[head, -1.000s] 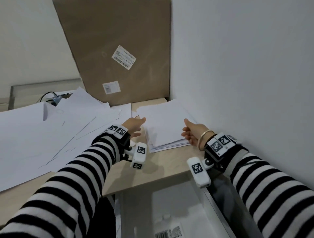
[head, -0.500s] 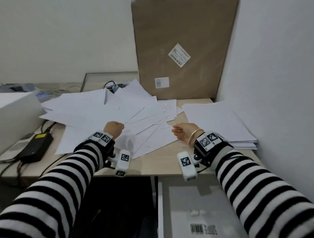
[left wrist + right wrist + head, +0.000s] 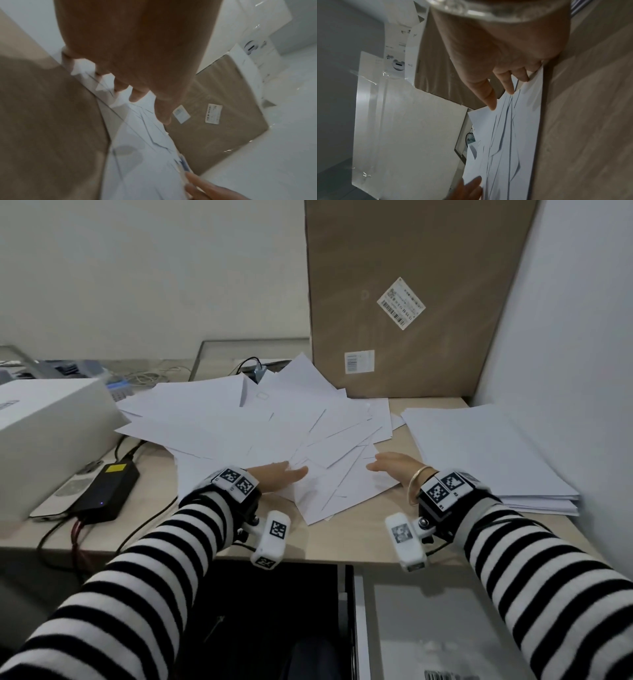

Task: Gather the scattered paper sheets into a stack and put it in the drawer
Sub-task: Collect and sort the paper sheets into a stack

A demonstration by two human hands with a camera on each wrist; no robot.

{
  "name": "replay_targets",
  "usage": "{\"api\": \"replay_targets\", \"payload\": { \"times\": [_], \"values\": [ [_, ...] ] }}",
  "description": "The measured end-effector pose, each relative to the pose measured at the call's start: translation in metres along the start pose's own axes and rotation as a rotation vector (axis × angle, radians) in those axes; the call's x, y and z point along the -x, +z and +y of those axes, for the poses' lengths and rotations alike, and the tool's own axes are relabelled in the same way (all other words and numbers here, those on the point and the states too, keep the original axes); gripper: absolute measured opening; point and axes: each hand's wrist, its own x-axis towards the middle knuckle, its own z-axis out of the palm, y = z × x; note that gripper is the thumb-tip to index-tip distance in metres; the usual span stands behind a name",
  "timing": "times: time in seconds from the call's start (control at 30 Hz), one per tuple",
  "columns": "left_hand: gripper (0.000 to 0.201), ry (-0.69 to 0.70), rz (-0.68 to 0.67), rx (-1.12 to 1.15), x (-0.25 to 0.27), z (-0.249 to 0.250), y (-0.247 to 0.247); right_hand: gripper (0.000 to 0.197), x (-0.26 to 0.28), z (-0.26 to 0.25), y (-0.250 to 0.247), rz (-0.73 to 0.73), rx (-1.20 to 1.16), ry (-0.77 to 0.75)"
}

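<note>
Left hand point(image 3: 274, 475): fingers extended, palm down, resting on the near left of the scattered sheets point(image 3: 260, 419).
Right hand point(image 3: 394, 469): fingers loosely extended, fingertips point(image 3: 492, 104) touching the near right edge of the same sheets; grips nothing.
Scattered sheets: spread over the counter point(image 3: 349, 542) centre.
Stack point(image 3: 486, 450): right of the sheets, beside the wall.
Drawer point(image 3: 438, 625): open, near right, below the counter edge.

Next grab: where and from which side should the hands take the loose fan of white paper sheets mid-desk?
Probably at the near corners of the loose fan of white paper sheets, from both flanks at once. The sheets lie flat and overlap, corners jutting toward the desk edge; left hand and right hand already bracket them, so sweeping inward should bunch them.
</note>
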Motion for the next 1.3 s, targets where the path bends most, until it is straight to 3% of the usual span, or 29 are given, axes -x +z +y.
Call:
{"api": "replay_targets", "payload": {
  "times": [0.1,0.17,0.23,0.27,0.3,0.37,0.47,0.63,0.7,0.8,0.87,0.97,1.07,1.2,1.3],
  "values": [
    [0.065,0.108,-0.081,0.518,0.011,0.006,0.000,0.058,-0.001,0.003,-0.003,0.011,0.001,0.005],
    [0.049,0.103,0.026,0.700,0.008,-0.001,-0.005,0.058,-0.002,0.007,-0.007,0.011,0.002,0.007],
    [0.025,0.062,0.264,0.585,0.002,-0.010,-0.016,0.058,-0.003,0.010,-0.010,0.006,0.008,0.007],
    [0.021,0.022,0.341,0.453,-0.002,-0.017,-0.021,0.058,-0.005,0.012,-0.011,-0.002,0.007,0.007],
    [0.029,-0.035,0.374,0.330,-0.005,-0.024,-0.025,0.057,-0.005,0.012,-0.012,-0.010,0.005,0.007],
    [0.058,-0.136,0.242,0.132,-0.006,-0.036,-0.025,0.057,-0.005,0.013,-0.013,-0.022,-0.015,0.010],
    [0.057,-0.059,-0.032,-0.092,0.006,-0.027,-0.013,0.057,-0.007,0.015,-0.015,-0.047,-0.065,0.014],
    [0.060,0.061,-0.141,-0.227,0.022,0.000,-0.011,0.059,-0.007,0.012,-0.018,-0.065,-0.220,0.085],
    [0.063,0.097,-0.179,-0.141,0.022,0.003,-0.007,0.060,-0.004,0.011,-0.018,-0.086,-0.228,0.107],
    [0.053,0.139,-0.172,0.257,0.021,0.009,-0.004,0.052,-0.004,0.014,-0.022,-0.130,-0.326,0.101],
    [0.045,0.128,-0.060,0.441,0.014,0.013,-0.008,0.046,-0.002,0.015,-0.023,-0.140,-0.400,0.110],
    [0.052,0.039,0.131,0.152,0.000,0.008,-0.014,0.039,0.002,0.013,-0.025,-0.149,-0.556,0.122],
    [0.057,-0.038,0.042,-0.134,-0.015,0.001,-0.006,0.037,0.000,0.007,-0.023,-0.223,-0.638,0.139],
    [0.058,0.009,-0.003,-0.168,-0.014,0.009,0.006,0.034,-0.005,0.000,-0.012,-0.165,-0.742,0.215],
    [0.065,0.055,-0.012,-0.134,-0.008,0.012,0.011,0.036,-0.010,-0.004,-0.004,-0.026,-0.741,0.175]
  ]
}}
